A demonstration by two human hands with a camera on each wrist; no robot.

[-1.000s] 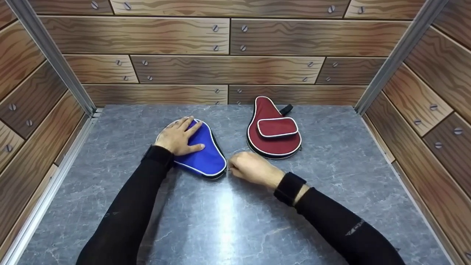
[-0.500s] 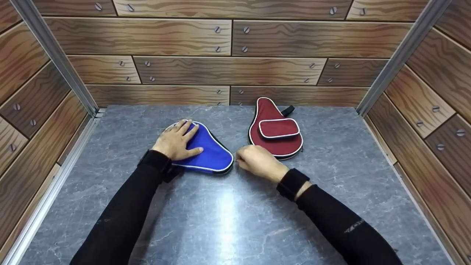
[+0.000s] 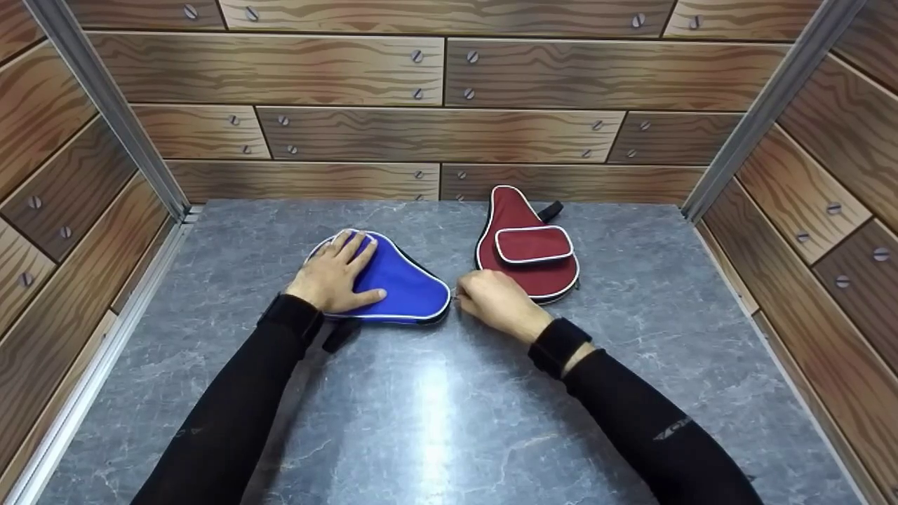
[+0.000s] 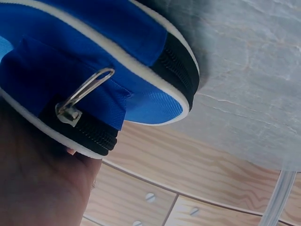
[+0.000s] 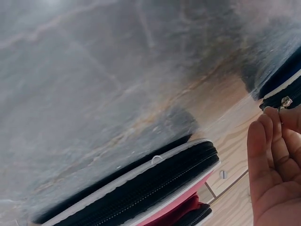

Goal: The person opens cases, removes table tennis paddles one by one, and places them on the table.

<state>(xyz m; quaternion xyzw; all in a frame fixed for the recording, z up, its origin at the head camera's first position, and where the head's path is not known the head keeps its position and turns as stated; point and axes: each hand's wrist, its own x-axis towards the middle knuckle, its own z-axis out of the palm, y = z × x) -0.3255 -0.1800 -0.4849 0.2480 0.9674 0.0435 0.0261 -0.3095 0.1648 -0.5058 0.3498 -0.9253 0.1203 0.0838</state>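
Tabletop [image 3: 379, 421] bears red case [image 3: 527, 243] (nearby); spread left grip [image 3: 333, 277] touches blue case [image 3: 405, 282]; right grip [image 3: 497, 298] pinches zipper [image 5: 286, 101].

The hand [image 4: 44, 176] touches a blue, white-edged case [image 4: 124, 35].

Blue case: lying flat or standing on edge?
Flat: the head view shows the blue case broad face up, the left hand resting on it.

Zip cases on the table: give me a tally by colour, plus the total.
Blue zip case: 1, under the left hand
Red zip case: 1, with a small pocket on its front
Total: 2
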